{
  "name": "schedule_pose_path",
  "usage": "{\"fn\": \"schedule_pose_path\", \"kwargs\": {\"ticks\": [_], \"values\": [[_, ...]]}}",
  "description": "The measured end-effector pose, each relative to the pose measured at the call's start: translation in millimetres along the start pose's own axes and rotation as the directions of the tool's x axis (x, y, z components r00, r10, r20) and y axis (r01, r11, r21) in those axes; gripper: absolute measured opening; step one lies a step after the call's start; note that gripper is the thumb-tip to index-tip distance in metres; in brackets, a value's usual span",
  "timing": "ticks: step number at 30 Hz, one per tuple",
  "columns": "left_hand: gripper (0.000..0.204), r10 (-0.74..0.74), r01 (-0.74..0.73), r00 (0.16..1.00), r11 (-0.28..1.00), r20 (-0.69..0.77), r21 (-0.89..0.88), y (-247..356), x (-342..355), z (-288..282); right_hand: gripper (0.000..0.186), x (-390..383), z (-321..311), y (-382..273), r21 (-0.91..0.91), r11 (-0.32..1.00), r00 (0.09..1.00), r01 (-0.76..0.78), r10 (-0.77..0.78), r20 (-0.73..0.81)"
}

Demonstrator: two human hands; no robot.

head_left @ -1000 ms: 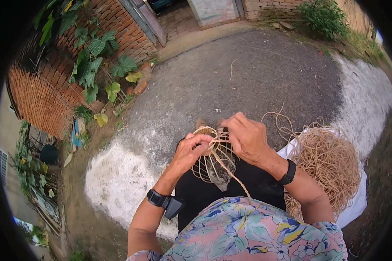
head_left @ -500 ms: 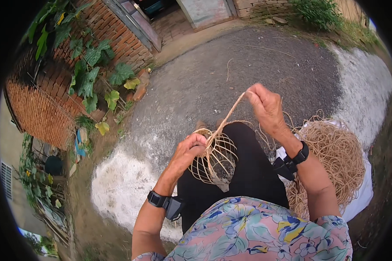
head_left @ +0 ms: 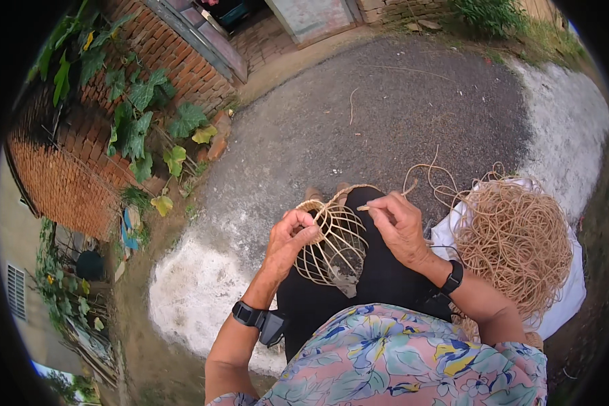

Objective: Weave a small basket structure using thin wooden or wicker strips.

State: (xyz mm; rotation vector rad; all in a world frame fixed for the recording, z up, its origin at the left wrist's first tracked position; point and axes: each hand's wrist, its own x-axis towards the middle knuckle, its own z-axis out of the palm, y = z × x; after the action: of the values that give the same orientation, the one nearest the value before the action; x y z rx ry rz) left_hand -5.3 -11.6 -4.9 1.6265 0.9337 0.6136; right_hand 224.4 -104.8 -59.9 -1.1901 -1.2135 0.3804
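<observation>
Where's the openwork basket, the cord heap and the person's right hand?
Openwork basket [head_left: 332, 244]: head view, on its ribbed side.
Cord heap [head_left: 514, 249]: head view, its tangled middle.
Right hand [head_left: 400, 231]: head view, its back.

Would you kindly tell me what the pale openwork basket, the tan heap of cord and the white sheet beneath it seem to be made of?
Pale openwork basket: probably matte plant fibre or paper cord, from its thin, curving strands. Tan heap of cord: likely similar, dull, tangled in loose loops. White sheet: smooth-looking cloth or plastic; its plain surface leaves that open.
</observation>
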Motion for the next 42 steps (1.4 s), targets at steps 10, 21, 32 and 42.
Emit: {"fn": "schedule_pose_path", "kwargs": {"ticks": [10,21,32,42], "values": [[0.011,0.248,-0.157,0.964,0.824,-0.097,0.545,8.8,-10.6,4.8,0.011,0.6,56.2,-4.7,0.019,0.961,0.944,0.278,-0.276,0.178],[0.011,0.116,-0.105,0.993,0.954,-0.021,0.280,11.1,-8.6,4.6,0.016,4.6,44.0,-6.4,-0.008,0.962,0.916,0.272,-0.257,0.308],[0.011,0.241,-0.214,0.969,0.711,0.054,0.670,24.3,-11.7,11.2,0.023,3.8,27.4,-14.9,-0.196,0.824,0.832,0.532,-0.467,0.298],[0.008,0.174,-0.248,0.969,0.736,0.178,0.629,26.7,2.6,1.1,0.019,2.9,43.1,4.1,-0.328,0.701,0.769,0.634,-0.524,0.366]]}}
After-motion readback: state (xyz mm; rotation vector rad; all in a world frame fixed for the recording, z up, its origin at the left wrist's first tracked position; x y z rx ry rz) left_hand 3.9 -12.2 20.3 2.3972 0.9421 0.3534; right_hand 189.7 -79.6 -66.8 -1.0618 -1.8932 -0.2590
